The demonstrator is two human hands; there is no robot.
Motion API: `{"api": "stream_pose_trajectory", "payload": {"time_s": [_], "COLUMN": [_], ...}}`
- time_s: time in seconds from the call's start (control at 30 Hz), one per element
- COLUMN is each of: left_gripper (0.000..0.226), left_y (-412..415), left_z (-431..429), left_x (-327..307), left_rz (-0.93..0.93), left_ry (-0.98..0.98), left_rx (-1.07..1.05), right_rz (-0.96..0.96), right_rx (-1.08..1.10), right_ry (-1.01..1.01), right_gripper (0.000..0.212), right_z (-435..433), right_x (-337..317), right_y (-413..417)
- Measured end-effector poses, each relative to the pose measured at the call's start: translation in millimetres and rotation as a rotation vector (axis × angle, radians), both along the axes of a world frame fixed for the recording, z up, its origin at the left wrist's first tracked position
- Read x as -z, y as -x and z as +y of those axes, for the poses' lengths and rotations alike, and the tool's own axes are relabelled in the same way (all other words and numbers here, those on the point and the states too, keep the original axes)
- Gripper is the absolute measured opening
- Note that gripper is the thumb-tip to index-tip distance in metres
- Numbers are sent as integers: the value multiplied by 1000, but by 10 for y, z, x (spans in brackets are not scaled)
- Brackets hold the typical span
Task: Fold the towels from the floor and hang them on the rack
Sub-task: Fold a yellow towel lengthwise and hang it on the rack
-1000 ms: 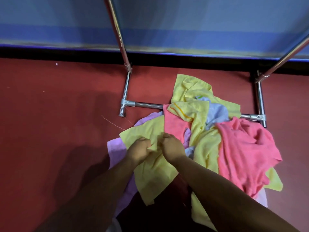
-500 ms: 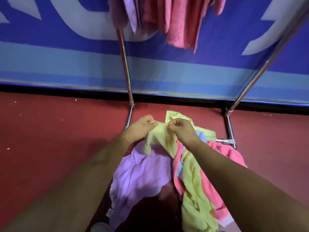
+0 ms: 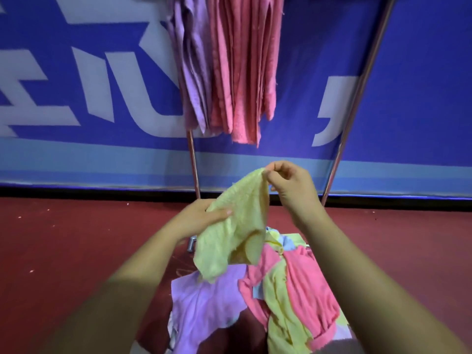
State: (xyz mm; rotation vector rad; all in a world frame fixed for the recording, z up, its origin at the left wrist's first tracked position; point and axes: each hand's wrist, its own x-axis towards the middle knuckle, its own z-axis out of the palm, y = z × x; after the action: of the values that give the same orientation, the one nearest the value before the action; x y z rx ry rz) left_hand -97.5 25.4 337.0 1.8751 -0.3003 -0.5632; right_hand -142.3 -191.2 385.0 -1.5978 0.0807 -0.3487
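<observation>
Lilac, pink and yellow terry lies heaped nearest the camera: the pile of towels point(image 3: 270, 297) sits on the dark red floor point(image 3: 63, 251), with a lilac towel point(image 3: 204, 300) spread at its left and a pink towel point(image 3: 309, 290) crumpled at its right. A pale blue scrap at the pile's far edge is probably another towel. Above the pile, clear of the floor, hangs the yellow towel point(image 3: 237, 226), held up by both hands. The left hand point(image 3: 201, 215) grips its left edge, thumb on top and fingers curled beneath. The right hand point(image 3: 288, 185), higher, pinches the top corner between thumb and forefinger, its other fingers loosely curled. Beyond stands the rack point(image 3: 193, 162), its two metal posts rising from the floor. Folded lilac towels point(image 3: 191, 72) and folded pink towels point(image 3: 242, 72) hang side by side from its top. Farthest back is a blue banner point(image 3: 421, 85) with large white shapes.
</observation>
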Motion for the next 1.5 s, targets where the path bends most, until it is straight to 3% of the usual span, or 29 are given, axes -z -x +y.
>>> {"api": "stream_pose_trajectory", "payload": {"time_s": [0.07,0.2,0.3,0.4,0.5,0.7,0.8,0.9,1.0,1.2,1.33,1.43,1.5], "left_gripper": [21,22,24,40,49,56,56,53,55,3,17,24,27], "left_y": [93,100,135,150,152,89,57,22,-41,-86,-54,-48,-64], "left_z": [-53,-188,-213,-210,-217,-232,-223,-246,-205,-115,-118,-91,-53], "left_x": [-2,-173,-210,-187,-215,-227,-214,-185,-131,-161,-205,-211,-209], "left_rz": [149,212,302,466,584,565,511,331,35,-117,-134,-196,-206], "left_ry": [201,481,581,658,711,842,914,793,436,329,278,152,112], "left_rx": [-47,-173,-251,-270,-189,-101,-101,-108,-234,-308,-299,-310,-321], "right_rz": [64,225,263,273,303,317,279,262,293,258,57,1,77], "right_rx": [24,15,-68,-193,-296,-224,-221,-238,-171,-129,-156,-240,-283], "right_ry": [-31,-12,-6,-147,-237,-102,-17,72,40,67,440,715,832], "right_gripper": [20,13,10,6,20,55,43,13,13,9,20,16,47], "right_z": [-22,-37,-14,20,20,82,131,146,122,94,93,132,155], "right_x": [163,375,447,457,446,477,511,505,459,449,434,429,460], "right_y": [131,169,175,218,206,119,92,85,70,34,64,84,93]}}
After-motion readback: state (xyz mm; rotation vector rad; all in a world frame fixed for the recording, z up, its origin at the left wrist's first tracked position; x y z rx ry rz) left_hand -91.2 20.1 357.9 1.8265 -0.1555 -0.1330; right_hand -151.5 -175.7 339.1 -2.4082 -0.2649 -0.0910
